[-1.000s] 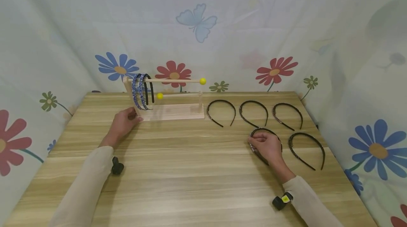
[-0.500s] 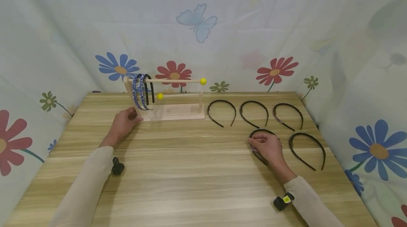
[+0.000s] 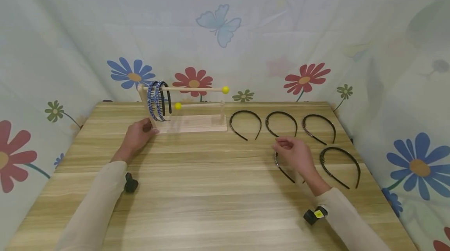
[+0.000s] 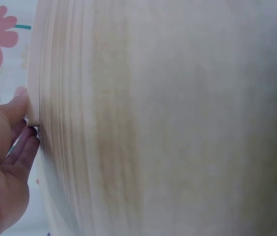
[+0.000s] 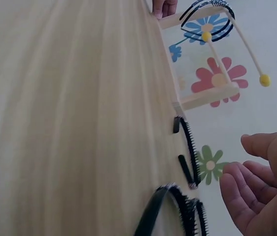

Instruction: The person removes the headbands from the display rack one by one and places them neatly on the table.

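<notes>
My left hand (image 3: 135, 135) holds the left end of a wooden display rack (image 3: 191, 124), thumb on its base in the left wrist view. Two blue-sparkled black headbands (image 3: 151, 104) hang on the rack's upper rod, at its left end. Over a black headband (image 3: 284, 173) lying on the table hovers my right hand (image 3: 297, 157), which hides part of it. In the right wrist view, thumb and fingers stand apart with nothing between them, while a black toothed headband (image 5: 151, 214) shows below.
Black headbands lie in a back row: one (image 3: 245, 111) near the rack, one (image 3: 281, 112) in the middle, one (image 3: 318, 115) farther right. Another headband (image 3: 339, 148) lies right of my right hand. Yellow balls (image 3: 225, 90) cap the rods. A flowered curtain (image 3: 218, 55) borders the table (image 3: 197, 192).
My right hand has let go of the headband under it and lifted slightly, away from the table. That headband stays on the table. The left hand keeps its hold on the rack.
</notes>
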Available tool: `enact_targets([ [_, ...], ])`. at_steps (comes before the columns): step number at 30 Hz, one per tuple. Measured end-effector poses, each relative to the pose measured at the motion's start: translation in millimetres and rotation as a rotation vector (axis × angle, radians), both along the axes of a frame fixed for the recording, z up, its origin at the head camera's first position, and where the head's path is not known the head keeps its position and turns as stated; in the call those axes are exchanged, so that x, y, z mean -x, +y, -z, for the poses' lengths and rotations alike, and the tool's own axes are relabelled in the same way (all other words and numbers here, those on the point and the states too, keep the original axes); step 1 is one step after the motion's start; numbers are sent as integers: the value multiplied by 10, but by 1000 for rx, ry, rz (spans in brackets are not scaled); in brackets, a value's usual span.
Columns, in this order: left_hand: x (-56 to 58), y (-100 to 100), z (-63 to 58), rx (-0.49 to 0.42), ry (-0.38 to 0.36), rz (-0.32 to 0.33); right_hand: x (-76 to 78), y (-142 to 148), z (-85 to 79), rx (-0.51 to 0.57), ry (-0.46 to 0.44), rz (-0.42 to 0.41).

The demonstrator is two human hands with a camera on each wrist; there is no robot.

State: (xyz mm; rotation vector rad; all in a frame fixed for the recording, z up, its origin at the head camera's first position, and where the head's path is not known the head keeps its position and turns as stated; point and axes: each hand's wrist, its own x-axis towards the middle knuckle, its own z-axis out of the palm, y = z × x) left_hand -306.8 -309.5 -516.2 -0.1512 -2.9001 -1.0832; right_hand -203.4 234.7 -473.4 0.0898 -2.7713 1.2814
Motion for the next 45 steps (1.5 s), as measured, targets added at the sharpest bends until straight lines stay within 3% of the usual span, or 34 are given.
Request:
enact_targets([
  [10, -13, -14, -19, -6, -5, -9, 179, -408, -271, 91, 90, -130],
  [17, -9, -22, 4, -4, 29, 3, 364, -752, -356, 124, 180, -190],
  [32, 5, -35, 9, -29, 25, 5, 699, -1658, -606, 269, 244, -334],
  [45, -4, -21, 9, -36, 50, -1, 831, -2453, -729, 344, 161, -416],
])
